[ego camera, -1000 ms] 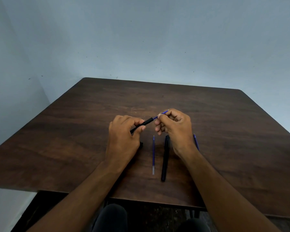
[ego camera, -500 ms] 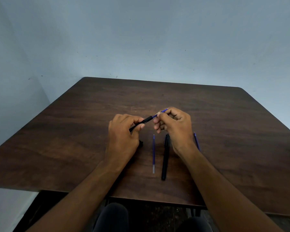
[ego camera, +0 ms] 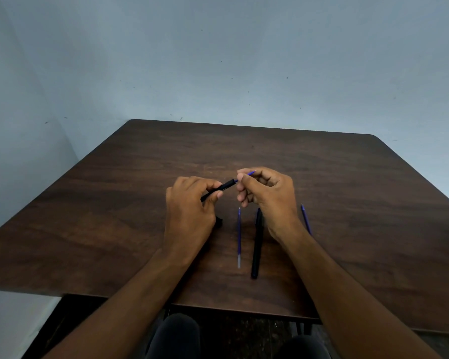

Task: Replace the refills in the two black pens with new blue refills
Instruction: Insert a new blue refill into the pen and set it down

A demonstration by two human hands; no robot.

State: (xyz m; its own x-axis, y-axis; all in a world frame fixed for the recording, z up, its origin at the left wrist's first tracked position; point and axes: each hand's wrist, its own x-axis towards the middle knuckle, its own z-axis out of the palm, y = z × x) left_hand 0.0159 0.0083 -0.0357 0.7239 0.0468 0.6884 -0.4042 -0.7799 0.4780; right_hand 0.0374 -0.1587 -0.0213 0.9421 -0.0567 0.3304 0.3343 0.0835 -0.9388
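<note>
Dark wood table [ego camera: 347, 203] lies below two raised hands: left hand [ego camera: 189, 211] pinches a black pen barrel [ego camera: 224, 187], right hand [ego camera: 267, 195] pinches the blue refill [ego camera: 251, 173] at its mouth, best kept in line with the barrel.

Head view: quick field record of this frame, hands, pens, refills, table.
left hand: holds black pen barrel, lifted off table
right hand: pinches blue refill at barrel's end
insert or pull: cannot tell
second black pen: lying on table, untouched
loose refill A: on table, left of second pen
loose refill B: on table, right of right wrist, partly hidden
small black part: by left hand, unclear
table: dark wood
</note>
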